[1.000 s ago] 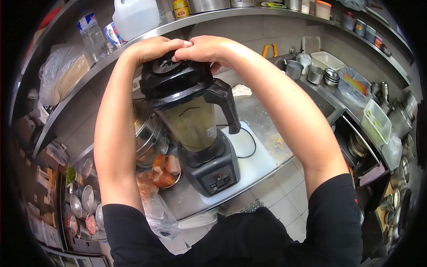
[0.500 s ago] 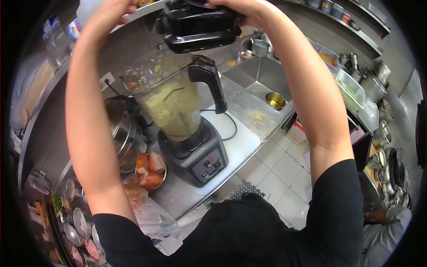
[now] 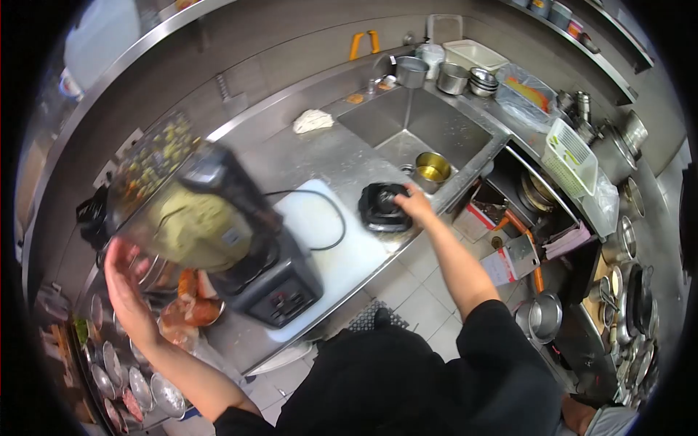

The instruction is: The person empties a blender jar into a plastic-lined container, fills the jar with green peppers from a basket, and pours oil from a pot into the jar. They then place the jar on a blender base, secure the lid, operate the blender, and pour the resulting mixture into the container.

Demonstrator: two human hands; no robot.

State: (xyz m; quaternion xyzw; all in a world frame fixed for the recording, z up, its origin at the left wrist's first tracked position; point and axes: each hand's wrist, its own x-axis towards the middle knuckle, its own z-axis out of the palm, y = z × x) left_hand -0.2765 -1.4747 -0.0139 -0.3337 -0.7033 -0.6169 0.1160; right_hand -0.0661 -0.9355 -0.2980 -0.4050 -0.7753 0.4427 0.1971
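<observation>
A blender jar (image 3: 200,227) with thick pale green mash stands on its dark base (image 3: 275,291). Diced bits cling to the inside of the jar's upper walls, and the top has no lid. Close against the lower left of the jar is my left hand (image 3: 127,283), open, its fingers stretched upward. My right hand (image 3: 417,206) grips the black blender lid (image 3: 379,211), which lies on the steel counter near its front edge, right of the white cutting board (image 3: 342,251).
A sink (image 3: 403,120) holding a small pot (image 3: 432,171) of yellow liquid lies behind the lid. A white cloth (image 3: 313,121) rests on the counter. Left of the blender is a bowl of reddish chunks (image 3: 198,309). Another person's arm (image 3: 579,416) shows at the lower right.
My right hand has brought the blender lid from above the jar down to the counter at the right. My left hand has dropped from high up to the jar's left side.
</observation>
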